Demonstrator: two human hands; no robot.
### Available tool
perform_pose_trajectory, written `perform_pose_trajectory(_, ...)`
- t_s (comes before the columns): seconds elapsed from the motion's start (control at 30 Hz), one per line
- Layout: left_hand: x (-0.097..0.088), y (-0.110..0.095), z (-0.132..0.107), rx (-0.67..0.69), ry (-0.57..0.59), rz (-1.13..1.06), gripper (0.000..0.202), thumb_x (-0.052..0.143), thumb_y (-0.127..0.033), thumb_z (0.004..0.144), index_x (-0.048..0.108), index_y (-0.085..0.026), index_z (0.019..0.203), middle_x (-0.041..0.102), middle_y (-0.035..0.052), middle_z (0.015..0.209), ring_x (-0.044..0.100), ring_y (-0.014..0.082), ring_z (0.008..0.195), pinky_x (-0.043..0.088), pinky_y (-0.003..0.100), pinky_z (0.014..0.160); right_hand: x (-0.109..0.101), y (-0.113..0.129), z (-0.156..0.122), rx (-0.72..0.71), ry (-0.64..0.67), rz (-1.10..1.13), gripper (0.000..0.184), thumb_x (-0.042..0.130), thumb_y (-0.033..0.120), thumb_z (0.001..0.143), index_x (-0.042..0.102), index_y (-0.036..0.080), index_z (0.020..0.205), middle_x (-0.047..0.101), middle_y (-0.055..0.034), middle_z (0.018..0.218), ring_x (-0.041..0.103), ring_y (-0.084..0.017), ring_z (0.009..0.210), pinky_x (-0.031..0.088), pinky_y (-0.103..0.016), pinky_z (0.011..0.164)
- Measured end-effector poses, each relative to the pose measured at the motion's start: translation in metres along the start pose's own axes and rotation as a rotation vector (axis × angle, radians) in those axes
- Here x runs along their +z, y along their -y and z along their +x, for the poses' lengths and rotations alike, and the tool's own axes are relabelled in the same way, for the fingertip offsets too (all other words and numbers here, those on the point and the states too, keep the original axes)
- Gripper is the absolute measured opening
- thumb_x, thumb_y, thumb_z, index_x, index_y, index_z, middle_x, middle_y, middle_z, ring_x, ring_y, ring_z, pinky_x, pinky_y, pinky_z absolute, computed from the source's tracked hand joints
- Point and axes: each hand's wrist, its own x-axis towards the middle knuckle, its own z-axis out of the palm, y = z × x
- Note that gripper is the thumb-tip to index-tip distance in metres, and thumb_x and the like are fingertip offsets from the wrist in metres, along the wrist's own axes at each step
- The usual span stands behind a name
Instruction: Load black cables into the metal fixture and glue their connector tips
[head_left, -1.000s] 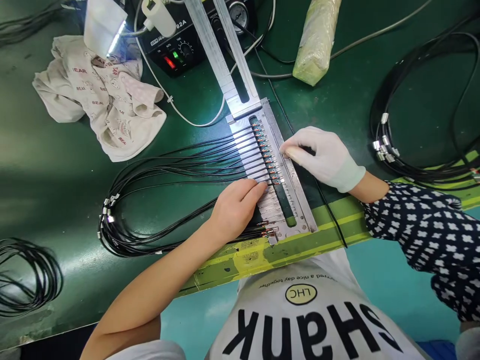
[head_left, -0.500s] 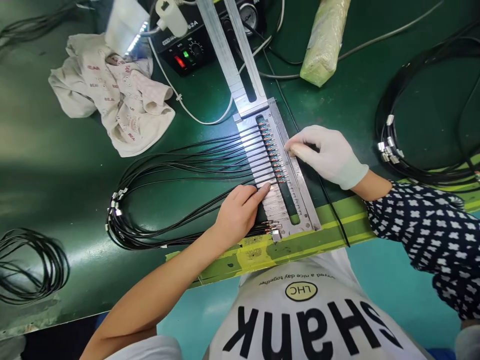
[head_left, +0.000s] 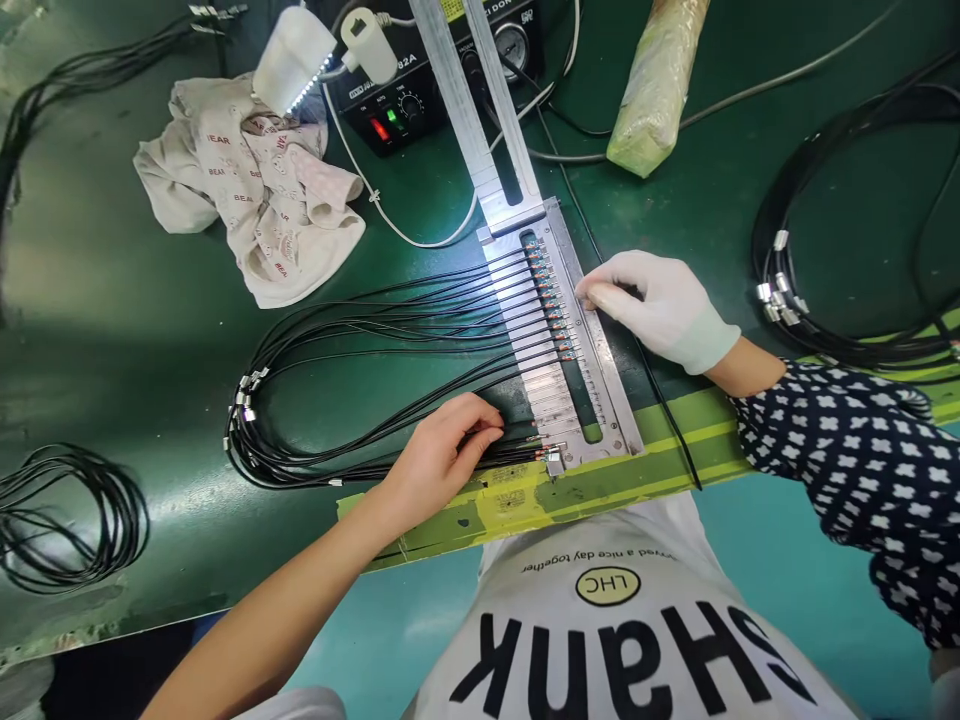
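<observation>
The bare left hand (head_left: 441,455) curls narrowly above thin black cables (head_left: 511,456), any hold unclear; the white-gloved right hand (head_left: 660,312) pinches narrow at the slotted silver metal fixture (head_left: 541,385).

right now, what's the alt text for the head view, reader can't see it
A bare left hand curls over black cables beside the near end of a slotted metal fixture; a white-gloved right hand is at its right edge. More cables lie side by side across the fixture, ends lined along its slot, on a green workbench.
</observation>
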Motion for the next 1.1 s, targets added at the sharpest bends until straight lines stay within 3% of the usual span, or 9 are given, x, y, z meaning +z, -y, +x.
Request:
perform_pose_trajectory(0.1, 0.006, -0.002, 0.015, 0.054, -0.182, 0.023, 0.010, 0.050, -0.017, 0.099, 0.059, -0.019, 0.103, 0.063, 0.0047, 0.098, 0.058, 0.0154, 0.092, 0.049, 0.029, 0.083, 0.000, 0.001, 0.000, -0.005, 0.004, -0.005, 0.021, 0.057, 0.029, 0.093, 0.077, 0.023, 0.094, 0.076, -0.0021, 0.097, 0.069, -0.023, 0.094, 0.053, -0.040, 0.089)
perform_pose_trajectory(0.17, 0.011, -0.002, 0.028, 0.141, -0.238, 0.066, 0.013, 0.051, -0.015, 0.098, 0.061, -0.019, 0.106, 0.064, 0.0049, 0.098, 0.059, 0.0150, 0.092, 0.050, 0.029, 0.084, 0.000, 0.001, 0.000, 0.002, 0.005, -0.005, 0.022, 0.057, 0.029, 0.094, 0.077, 0.022, 0.095, 0.076, -0.0022, 0.098, 0.069, -0.023, 0.094, 0.053, -0.039, 0.089)
perform_pose_trajectory(0.33, 0.019, 0.007, 0.047, 0.313, -0.242, 0.170, 0.027, 0.051, -0.011, 0.098, 0.062, -0.018, 0.121, 0.063, 0.0064, 0.100, 0.060, 0.0143, 0.092, 0.051, 0.026, 0.080, -0.001, 0.002, 0.001, 0.008, 0.013, 0.014, 0.023, 0.056, 0.030, 0.095, 0.077, 0.022, 0.096, 0.076, -0.0023, 0.098, 0.069, -0.022, 0.095, 0.052, -0.039, 0.091)
perform_pose_trajectory(0.53, 0.018, 0.010, 0.052, 0.393, -0.229, 0.270, 0.032, 0.049, -0.009, 0.097, 0.060, -0.018, 0.126, 0.063, 0.0073, 0.101, 0.058, 0.0152, 0.090, 0.051, 0.027, 0.078, -0.001, 0.002, 0.001, -0.013, 0.006, 0.023, 0.020, 0.057, 0.026, 0.095, 0.077, 0.021, 0.096, 0.076, -0.0013, 0.097, 0.068, -0.021, 0.095, 0.052, -0.037, 0.091)
perform_pose_trajectory(0.73, 0.023, 0.007, 0.045, 0.405, -0.222, 0.318, 0.037, 0.047, -0.007, 0.097, 0.055, -0.018, 0.131, 0.062, 0.0096, 0.106, 0.055, 0.0180, 0.094, 0.048, 0.031, 0.081, 0.000, 0.000, 0.002, -0.030, 0.006, 0.035, 0.021, 0.058, 0.026, 0.095, 0.076, 0.018, 0.096, 0.076, -0.0028, 0.097, 0.068, -0.020, 0.094, 0.051, -0.037, 0.090)
perform_pose_trajectory(0.83, 0.031, 0.009, 0.036, 0.326, -0.316, 0.407, 0.042, 0.049, -0.010, 0.097, 0.055, -0.023, 0.136, 0.058, 0.0102, 0.108, 0.053, 0.0213, 0.100, 0.043, 0.037, 0.085, -0.001, 0.002, 0.002, -0.019, 0.010, 0.031, 0.020, 0.057, 0.025, 0.095, 0.076, 0.020, 0.096, 0.076, -0.0022, 0.097, 0.068, -0.020, 0.094, 0.052, -0.037, 0.091)
perform_pose_trajectory(0.9, 0.034, 0.009, 0.031, 0.279, -0.360, 0.501, 0.043, 0.050, -0.011, 0.097, 0.056, -0.026, 0.137, 0.058, 0.0089, 0.101, 0.051, 0.0216, 0.095, 0.039, 0.037, 0.080, -0.001, 0.003, 0.002, -0.016, 0.011, 0.024, 0.020, 0.057, 0.025, 0.095, 0.077, 0.020, 0.096, 0.076, -0.0021, 0.097, 0.068, -0.020, 0.094, 0.052, -0.037, 0.091)
perform_pose_trajectory(1.0, 0.032, 0.008, 0.030, 0.286, -0.291, 0.546, 0.042, 0.049, -0.011, 0.097, 0.055, -0.022, 0.138, 0.059, 0.0063, 0.089, 0.047, 0.0193, 0.081, 0.032, 0.034, 0.069, -0.001, 0.003, 0.001, -0.020, 0.000, 0.010, 0.020, 0.058, 0.025, 0.094, 0.077, 0.019, 0.096, 0.076, -0.0028, 0.098, 0.069, -0.021, 0.095, 0.053, -0.038, 0.090)
perform_pose_trajectory(1.1, 0.022, 0.002, 0.024, 0.233, -0.199, 0.393, 0.037, 0.048, -0.014, 0.099, 0.054, -0.019, 0.135, 0.062, 0.0054, 0.092, 0.050, 0.0182, 0.083, 0.036, 0.034, 0.071, -0.001, 0.002, 0.000, -0.011, 0.000, 0.005, 0.020, 0.058, 0.026, 0.094, 0.077, 0.020, 0.097, 0.076, -0.0034, 0.098, 0.069, -0.023, 0.095, 0.054, -0.040, 0.090)
